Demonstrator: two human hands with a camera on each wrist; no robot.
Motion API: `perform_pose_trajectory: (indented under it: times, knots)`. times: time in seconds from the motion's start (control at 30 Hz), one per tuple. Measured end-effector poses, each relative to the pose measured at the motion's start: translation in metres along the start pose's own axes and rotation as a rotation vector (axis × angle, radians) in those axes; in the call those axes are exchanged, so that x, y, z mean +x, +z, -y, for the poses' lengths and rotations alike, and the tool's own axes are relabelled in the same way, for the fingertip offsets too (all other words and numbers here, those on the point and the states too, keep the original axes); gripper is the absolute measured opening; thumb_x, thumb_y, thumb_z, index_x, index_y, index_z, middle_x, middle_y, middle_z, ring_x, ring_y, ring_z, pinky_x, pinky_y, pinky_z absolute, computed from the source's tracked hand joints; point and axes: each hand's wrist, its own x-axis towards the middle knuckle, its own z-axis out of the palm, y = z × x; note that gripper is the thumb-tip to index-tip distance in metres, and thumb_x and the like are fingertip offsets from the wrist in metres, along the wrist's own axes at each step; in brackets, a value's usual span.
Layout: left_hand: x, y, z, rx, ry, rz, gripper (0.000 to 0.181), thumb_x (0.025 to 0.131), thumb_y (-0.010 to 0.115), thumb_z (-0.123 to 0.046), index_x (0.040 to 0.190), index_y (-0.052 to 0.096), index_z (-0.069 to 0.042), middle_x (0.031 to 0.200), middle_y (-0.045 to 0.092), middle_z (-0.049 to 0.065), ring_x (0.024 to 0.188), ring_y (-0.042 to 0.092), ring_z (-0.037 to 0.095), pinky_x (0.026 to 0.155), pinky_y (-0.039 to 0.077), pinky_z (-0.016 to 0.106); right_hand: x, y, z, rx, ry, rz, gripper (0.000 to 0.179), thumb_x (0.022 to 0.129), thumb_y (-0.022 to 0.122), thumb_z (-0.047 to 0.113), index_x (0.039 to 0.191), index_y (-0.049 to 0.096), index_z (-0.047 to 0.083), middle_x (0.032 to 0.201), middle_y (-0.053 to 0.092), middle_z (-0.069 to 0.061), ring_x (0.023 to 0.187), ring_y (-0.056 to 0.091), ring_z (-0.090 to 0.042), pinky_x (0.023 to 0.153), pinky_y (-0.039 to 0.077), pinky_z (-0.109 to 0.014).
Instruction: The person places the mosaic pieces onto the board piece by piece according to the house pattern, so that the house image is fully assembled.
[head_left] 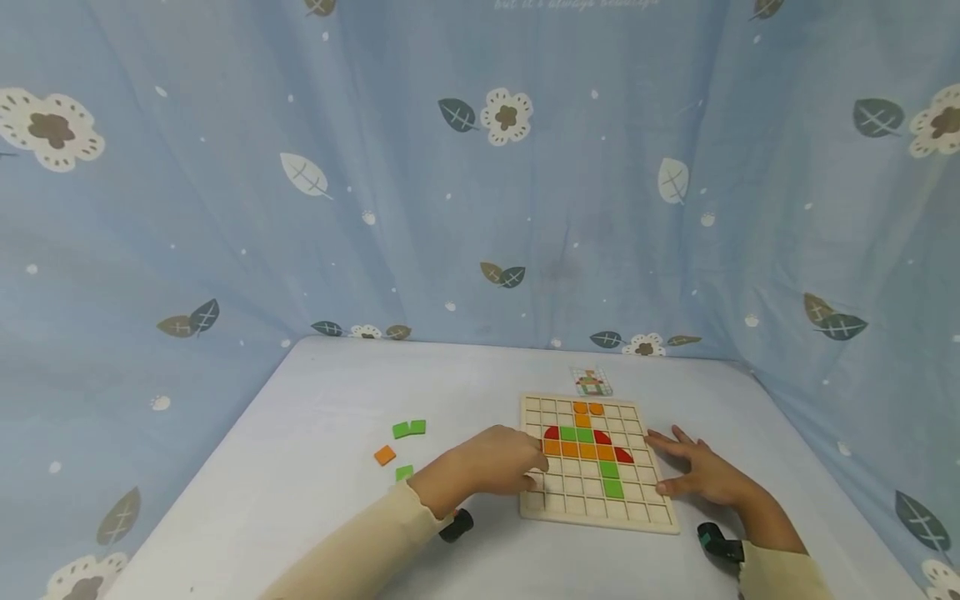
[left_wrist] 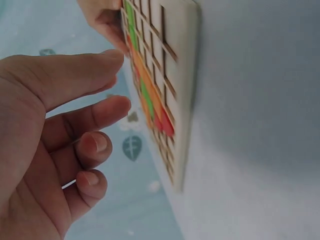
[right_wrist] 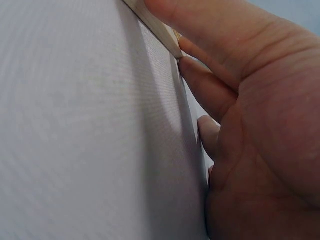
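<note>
My left hand (head_left: 495, 460) hovers over the left part of a wooden grid board (head_left: 570, 505). In the left wrist view its thumb and forefinger are apart with nothing between them, and the other fingers are loosely bent. Beside the board's right edge, my right hand (head_left: 701, 471) rests with fingers spread, thumb and fingertips at the rim. Coloured tiles lie in the grid: two round orange tiles (head_left: 596, 409) at the top, a row of orange squares (head_left: 588, 451), green squares (head_left: 612, 488) and red curved tiles (head_left: 623, 455).
Loose green tiles (head_left: 401, 430) and an orange tile (head_left: 385, 455) lie on the white table (head_left: 315, 467) left of the board. A small pattern card (head_left: 592, 382) lies behind the board. A blue curtain (head_left: 405, 250) with flowers and leaves hangs at the back and sides.
</note>
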Motion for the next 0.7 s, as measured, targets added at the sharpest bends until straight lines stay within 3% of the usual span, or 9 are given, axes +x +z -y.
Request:
perform_pose_trajectory:
  times: [0.37, 0.7]
  knots:
    - [-0.035, 0.006, 0.029, 0.002, -0.109, 0.013, 0.022, 0.087, 0.074, -0.027, 0.109, 0.074, -0.024, 0.094, 0.065, -0.013, 0.074, 0.055, 0.0, 0.072, 0.049, 0.022, 0.0, -0.002, 0.002, -0.001, 0.012, 0.012, 0.093, 0.066, 0.087, 0.038, 0.143, 0.048, 0.005, 0.152, 0.028, -0.025, 0.14, -0.002, -0.053, 0.103, -0.009, -0.069]
    - [-0.079, 0.005, 0.056, -0.027, -0.149, 0.008, 0.025, 0.085, 0.076, -0.021, 0.11, 0.074, -0.017, 0.097, 0.066, -0.007, 0.082, 0.061, 0.005, 0.072, 0.049, 0.024, 0.003, -0.001, -0.002, 0.002, 0.023, 0.007, 0.094, 0.065, 0.087, 0.039, 0.143, 0.047, 0.005, 0.153, 0.026, -0.025, 0.14, -0.003, -0.053, 0.103, -0.01, -0.07]
